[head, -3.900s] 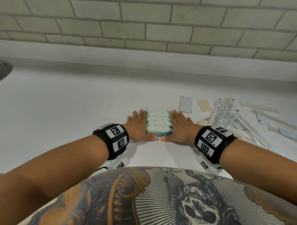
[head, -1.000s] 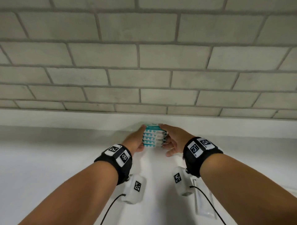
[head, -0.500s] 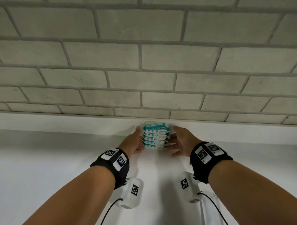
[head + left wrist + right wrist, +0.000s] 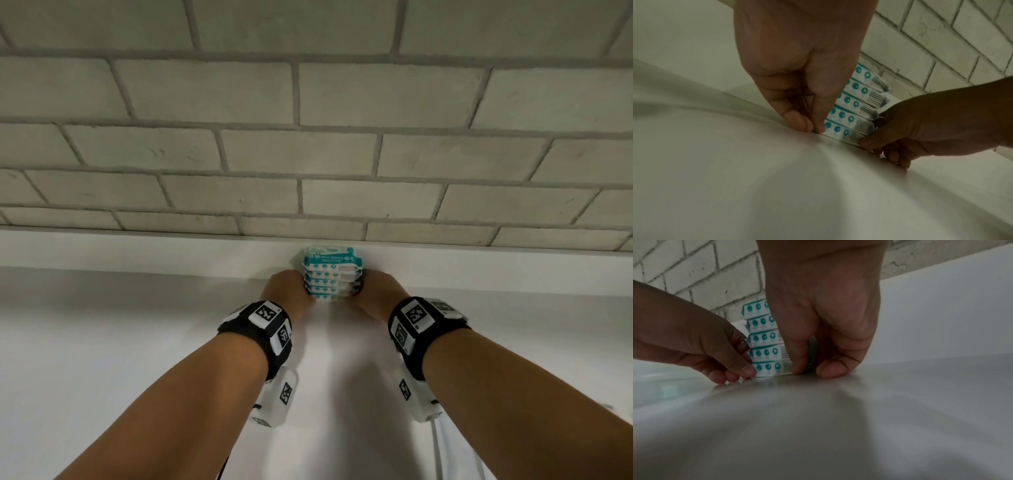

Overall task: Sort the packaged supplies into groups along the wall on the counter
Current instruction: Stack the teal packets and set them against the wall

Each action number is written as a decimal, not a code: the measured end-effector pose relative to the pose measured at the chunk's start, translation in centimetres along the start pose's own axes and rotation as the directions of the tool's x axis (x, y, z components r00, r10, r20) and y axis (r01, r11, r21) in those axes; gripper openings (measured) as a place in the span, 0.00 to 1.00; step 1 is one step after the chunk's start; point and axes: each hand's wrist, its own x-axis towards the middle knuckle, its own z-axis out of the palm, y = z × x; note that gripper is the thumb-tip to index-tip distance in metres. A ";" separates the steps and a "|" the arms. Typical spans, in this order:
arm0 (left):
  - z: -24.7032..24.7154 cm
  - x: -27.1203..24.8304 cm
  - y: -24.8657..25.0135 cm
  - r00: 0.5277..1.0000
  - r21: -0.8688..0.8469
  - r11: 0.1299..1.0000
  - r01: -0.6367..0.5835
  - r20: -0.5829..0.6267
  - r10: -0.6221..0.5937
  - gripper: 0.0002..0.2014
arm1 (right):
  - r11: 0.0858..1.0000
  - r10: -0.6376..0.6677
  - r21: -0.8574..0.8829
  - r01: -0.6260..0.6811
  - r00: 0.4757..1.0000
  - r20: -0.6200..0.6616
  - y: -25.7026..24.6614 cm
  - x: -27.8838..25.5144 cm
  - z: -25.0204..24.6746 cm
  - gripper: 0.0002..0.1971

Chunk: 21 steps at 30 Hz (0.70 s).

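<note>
A stack of several teal-and-white packets (image 4: 331, 277) stands on the white counter (image 4: 137, 342), right against the low white upstand below the brick wall. My left hand (image 4: 291, 291) grips the stack's left side, fingertips down at the bottom packet (image 4: 840, 129). My right hand (image 4: 371, 291) grips the right side. In the right wrist view the right hand's (image 4: 807, 368) thumb lies across the front of the lower packets (image 4: 766, 352) while the fingers curl behind. The bottom packet rests on the counter. The stack's far side is hidden.
A grey brick wall (image 4: 308, 154) rises behind the white upstand (image 4: 171, 253). Bare white counter spreads to the left and right of the stack. A thin white cable (image 4: 436, 452) hangs from my right wrist camera at the lower right.
Both hands carried the packet stack from the middle of the counter up to the wall. Over the last second they lowered it onto the counter against the upstand.
</note>
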 end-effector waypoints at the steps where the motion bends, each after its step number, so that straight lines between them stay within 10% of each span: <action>1: 0.2 0.3 -0.1 1.000 0.000 1.000 -0.007 -0.020 0.007 0.11 | 1.000 0.005 0.012 -0.005 1.000 -0.005 0.1 0.1 0.0 0.15; 21: 0.3 -0.1 -1.3 0.994 -0.426 0.904 -0.037 -0.107 -0.010 0.11 | 0.943 -0.017 0.334 -0.014 0.996 0.088 1.4 0.4 -0.8 0.21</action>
